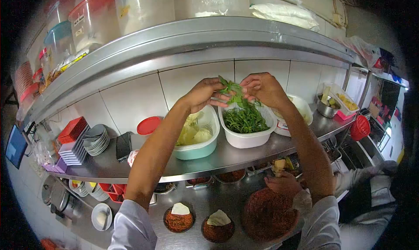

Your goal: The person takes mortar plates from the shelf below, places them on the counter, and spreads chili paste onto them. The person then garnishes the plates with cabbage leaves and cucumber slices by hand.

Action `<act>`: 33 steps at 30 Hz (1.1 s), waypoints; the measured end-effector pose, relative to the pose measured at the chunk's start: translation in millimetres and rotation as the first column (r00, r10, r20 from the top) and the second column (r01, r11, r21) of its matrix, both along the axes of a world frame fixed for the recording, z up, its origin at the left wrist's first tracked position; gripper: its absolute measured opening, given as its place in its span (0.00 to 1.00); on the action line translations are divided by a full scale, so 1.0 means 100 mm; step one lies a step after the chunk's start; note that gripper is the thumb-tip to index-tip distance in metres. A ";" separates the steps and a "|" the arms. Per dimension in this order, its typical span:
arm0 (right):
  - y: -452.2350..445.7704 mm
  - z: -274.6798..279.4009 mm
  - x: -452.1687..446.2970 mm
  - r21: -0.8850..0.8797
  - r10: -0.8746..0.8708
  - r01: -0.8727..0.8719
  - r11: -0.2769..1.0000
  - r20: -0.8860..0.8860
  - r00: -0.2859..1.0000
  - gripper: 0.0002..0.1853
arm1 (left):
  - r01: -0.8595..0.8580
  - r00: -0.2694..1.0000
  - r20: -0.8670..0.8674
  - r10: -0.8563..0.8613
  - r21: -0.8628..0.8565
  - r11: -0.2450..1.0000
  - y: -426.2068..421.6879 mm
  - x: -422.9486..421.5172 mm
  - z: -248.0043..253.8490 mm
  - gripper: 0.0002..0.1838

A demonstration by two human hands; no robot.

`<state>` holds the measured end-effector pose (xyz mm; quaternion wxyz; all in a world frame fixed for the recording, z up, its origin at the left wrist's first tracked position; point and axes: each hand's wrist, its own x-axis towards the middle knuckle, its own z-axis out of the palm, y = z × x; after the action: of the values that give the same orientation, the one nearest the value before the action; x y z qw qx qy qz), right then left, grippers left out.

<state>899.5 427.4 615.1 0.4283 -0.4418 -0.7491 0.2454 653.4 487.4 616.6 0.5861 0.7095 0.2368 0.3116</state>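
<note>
Closest to us are our two pale sleeves [132,228], and between them, on the lower counter [172,243], stand two dark bowls [217,241] with red food, each having a pale flat piece [180,209] laid on top. To the right of these bowls is a large round heap of red food [270,215]; at its far edge we see another person's hand [284,183], but we cannot tell if it is touching.

Somewhat farther, on the metal shelf [242,154], a white basket [246,140] is filled with cut greens [245,120]. Just over this basket our hands meet around some green leaves [234,93]: our left hand [203,94] grips them with bent fingers, and our right hand [264,89] pinches them from the other side with its fingertips. Beside the white basket, on the left, is a green basket [196,152] with cabbage [201,135].

Behind, we find the tiled wall [192,82] and a red round lid [149,125] near it. Higher up, the upper shelf [209,37] carries plastic tubs [94,25] and a white bag [283,14]
</note>
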 end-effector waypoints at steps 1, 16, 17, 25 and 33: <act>0.03 -0.01 0.02 0.054 -0.012 0.013 0.998 -0.014 1.000 0.12 | 0.006 0.999 0.049 -0.004 -0.030 1.000 -0.02 -0.01 -0.02 0.18; -0.33 0.13 -0.02 0.318 -0.328 0.309 0.896 0.004 0.945 0.10 | 0.062 0.886 -0.337 0.317 0.766 0.640 0.41 0.09 -0.39 0.20; -0.37 0.12 0.01 0.304 -0.311 0.307 0.902 -0.036 0.950 0.09 | 0.094 0.890 -0.350 0.293 0.769 0.633 0.46 0.17 -0.42 0.18; -1.69 0.05 0.08 0.385 -0.583 0.565 0.730 -0.080 0.808 0.08 | 0.509 0.693 -0.653 0.307 0.744 0.434 0.49 0.66 -0.61 0.15; -2.69 -0.85 0.29 0.098 -0.506 0.549 0.830 -0.284 0.815 0.14 | 0.217 0.884 -0.416 0.216 0.771 0.598 0.40 0.47 -0.24 0.08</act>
<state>928.1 158.6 530.1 0.6060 -0.5593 -0.5563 0.1026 700.4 527.0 592.5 0.1295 0.9486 0.2053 0.2030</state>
